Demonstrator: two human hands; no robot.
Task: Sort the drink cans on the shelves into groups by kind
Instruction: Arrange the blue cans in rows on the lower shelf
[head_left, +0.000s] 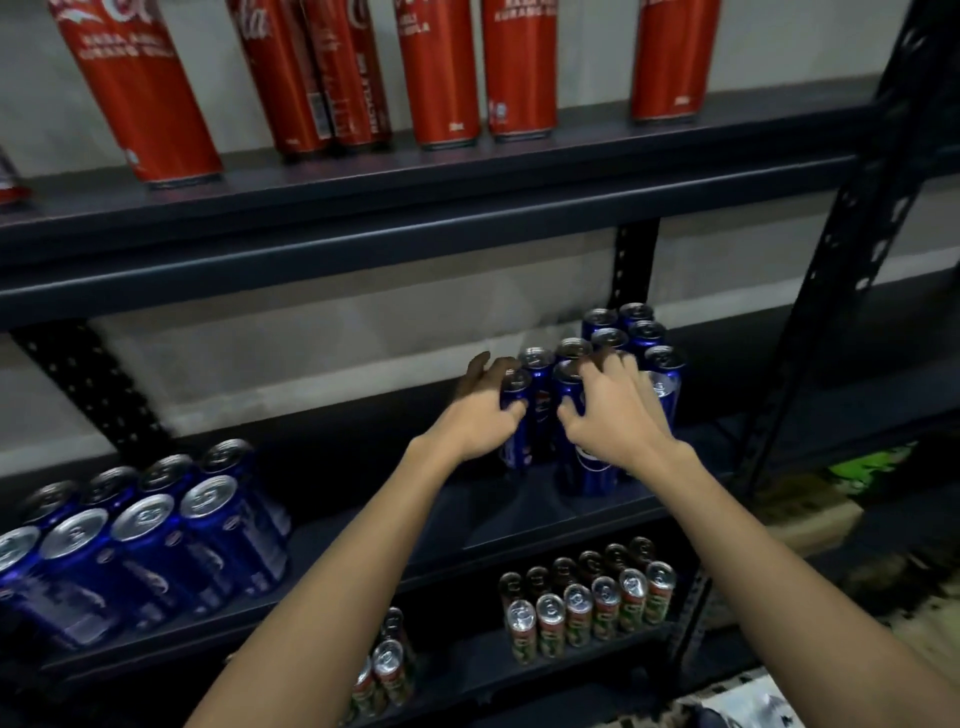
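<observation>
Two bare arms reach out from the bottom toward the middle shelf (649, 506). On the left of that shelf stands a bunch of blue cans (145, 540) in rows. The left hand (480, 410) curls its fingers around a slim blue can (516, 421). Just beside it, the right hand (613, 415) curls around another slim blue can (582, 457) at the front of a tight group. Red cola cans (441, 78) stand on the shelf above. Small green and red cans (592, 608) stand on the shelf below.
</observation>
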